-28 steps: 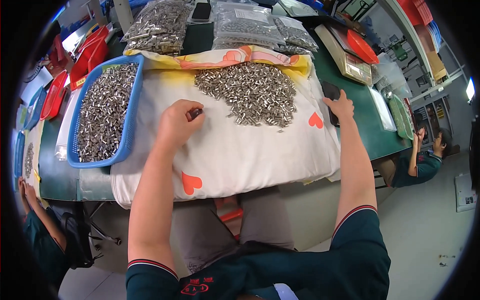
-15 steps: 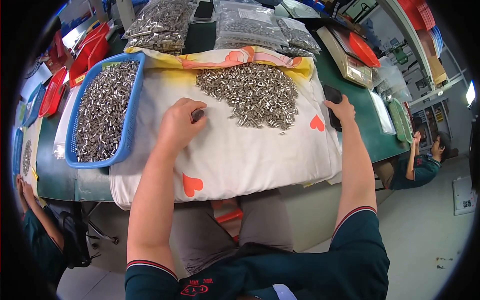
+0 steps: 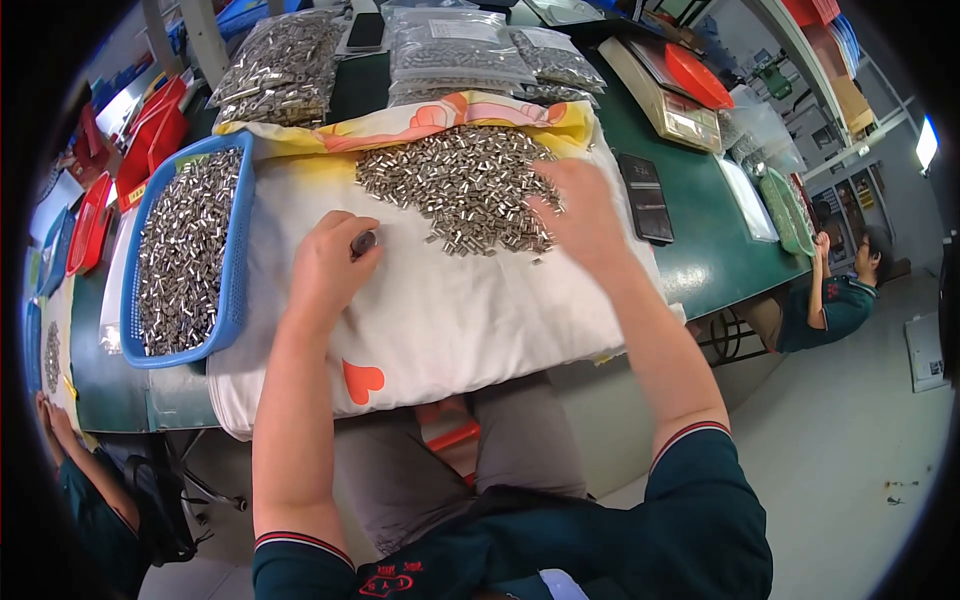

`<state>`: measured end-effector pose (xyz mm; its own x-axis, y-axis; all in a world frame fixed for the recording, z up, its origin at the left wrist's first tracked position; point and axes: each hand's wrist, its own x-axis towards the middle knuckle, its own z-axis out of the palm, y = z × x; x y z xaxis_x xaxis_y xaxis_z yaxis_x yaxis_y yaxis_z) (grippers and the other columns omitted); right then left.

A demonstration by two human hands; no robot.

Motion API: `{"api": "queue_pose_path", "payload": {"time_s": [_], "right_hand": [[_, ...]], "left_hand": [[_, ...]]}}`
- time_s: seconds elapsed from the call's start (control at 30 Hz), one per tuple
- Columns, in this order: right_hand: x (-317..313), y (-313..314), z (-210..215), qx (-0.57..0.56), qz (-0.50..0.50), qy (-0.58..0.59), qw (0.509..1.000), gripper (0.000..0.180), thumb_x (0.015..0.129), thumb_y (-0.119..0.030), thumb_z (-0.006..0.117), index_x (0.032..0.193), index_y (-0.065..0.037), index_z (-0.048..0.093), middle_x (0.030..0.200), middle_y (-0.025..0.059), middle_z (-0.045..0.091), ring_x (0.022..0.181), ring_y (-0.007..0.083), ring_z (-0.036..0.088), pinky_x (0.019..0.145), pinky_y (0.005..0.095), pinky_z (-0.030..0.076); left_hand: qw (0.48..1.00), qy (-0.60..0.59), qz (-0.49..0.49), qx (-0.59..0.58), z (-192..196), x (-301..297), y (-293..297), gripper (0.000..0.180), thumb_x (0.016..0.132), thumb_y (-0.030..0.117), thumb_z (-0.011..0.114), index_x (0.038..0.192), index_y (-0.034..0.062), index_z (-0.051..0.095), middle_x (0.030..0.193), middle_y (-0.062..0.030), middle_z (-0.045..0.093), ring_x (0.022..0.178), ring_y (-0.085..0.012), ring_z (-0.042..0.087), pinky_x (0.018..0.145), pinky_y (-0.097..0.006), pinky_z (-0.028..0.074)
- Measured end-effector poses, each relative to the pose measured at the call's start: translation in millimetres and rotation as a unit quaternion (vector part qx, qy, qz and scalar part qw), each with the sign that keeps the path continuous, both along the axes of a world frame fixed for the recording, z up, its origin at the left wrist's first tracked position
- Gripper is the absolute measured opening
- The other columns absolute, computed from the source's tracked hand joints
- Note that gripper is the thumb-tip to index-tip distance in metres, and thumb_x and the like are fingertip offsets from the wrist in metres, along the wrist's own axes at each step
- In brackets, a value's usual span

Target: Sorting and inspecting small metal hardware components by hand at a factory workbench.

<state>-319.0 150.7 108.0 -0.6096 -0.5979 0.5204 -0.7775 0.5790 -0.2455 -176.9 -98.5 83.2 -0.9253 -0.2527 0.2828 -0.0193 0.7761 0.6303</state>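
Note:
A loose heap of small silvery metal sleeves lies on a white cloth with red hearts. My left hand is closed around a short, dark, round-ended rod, just left of the heap's lower part; the rod's other end is hidden in the fist. Over the heap's right edge is my right hand, slightly blurred, thumb and fingers apart, with nothing visible between them. To its right, a flat black rectangular object rests on the green table beside the cloth.
At left stands a blue plastic basket full of similar sleeves. Clear bags of metal parts line the back, near a phone. A red tray sits on a beige device. Co-workers sit at both sides.
My right hand has let go of the flat black object and moved left to the heap. My left hand keeps the dark rod. The whole view has shifted slightly.

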Motion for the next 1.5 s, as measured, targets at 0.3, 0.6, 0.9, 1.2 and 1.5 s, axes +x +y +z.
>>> {"api": "queue_pose_path", "payload": {"time_s": [0.3, 0.6, 0.9, 1.2, 1.5], "right_hand": [[42, -82, -22, 0.157, 0.12, 0.027, 0.98, 0.01, 0.07, -0.008, 0.05, 0.071, -0.007, 0.059, 0.071, 0.008, 0.055, 0.077, 0.0249, 0.053, 0.074, 0.036, 0.037], [38, -88, -28, 0.134, 0.116, 0.019, 0.984, 0.005, 0.071, -0.009, 0.051, 0.071, -0.007, 0.056, 0.071, 0.0081, 0.056, 0.075, 0.0253, 0.054, 0.07, 0.0381, 0.039], [46, -112, -4, -0.113, 0.121, -0.339, 0.926, 0.01, 0.073, -0.01, 0.06, 0.079, -0.002, 0.057, 0.071, 0.005, 0.059, 0.063, 0.0137, 0.056, 0.057, 0.0263, 0.044], [48, -108, -15, -0.287, 0.197, -0.513, 0.785, 0.009, 0.076, -0.004, 0.06, 0.084, -0.001, 0.058, 0.08, 0.0012, 0.059, 0.074, 0.0073, 0.054, 0.07, 0.0217, 0.044], [43, -104, -15, -0.251, 0.223, -0.478, 0.812, 0.009, 0.077, 0.0, 0.058, 0.086, -0.002, 0.058, 0.078, -0.0008, 0.057, 0.071, 0.0058, 0.052, 0.063, 0.0197, 0.042]], "left_hand": [[0.999, 0.016, 0.0, 0.033, 2, -1, 3, 0.029, 0.064, 0.006, 0.065, 0.092, 0.0045, 0.063, 0.081, -0.0077, 0.057, 0.057, -0.017, 0.048, 0.058, -0.028, 0.043], [0.999, 0.011, -0.034, 0.04, -2, -3, -2, 0.025, 0.065, 0.007, 0.063, 0.09, 0.0052, 0.064, 0.086, -0.0108, 0.059, 0.073, -0.0254, 0.058, 0.067, -0.032, 0.047], [0.998, 0.013, -0.034, 0.041, -1, 3, -10, 0.03, 0.066, 0.006, 0.063, 0.097, 0.0049, 0.063, 0.086, -0.0064, 0.058, 0.068, -0.0148, 0.055, 0.064, -0.026, 0.045], [0.659, -0.01, -0.112, 0.744, -9, -6, -18, 0.028, 0.083, 0.01, 0.054, 0.11, 0.0028, 0.054, 0.086, -0.0016, 0.06, 0.067, -0.0067, 0.053, 0.061, -0.019, 0.045], [0.7, -0.067, -0.149, 0.695, -5, -6, -15, 0.034, 0.083, 0.007, 0.056, 0.116, 0.0028, 0.05, 0.092, -0.0057, 0.06, 0.08, -0.0126, 0.06, 0.071, -0.024, 0.049]]}}
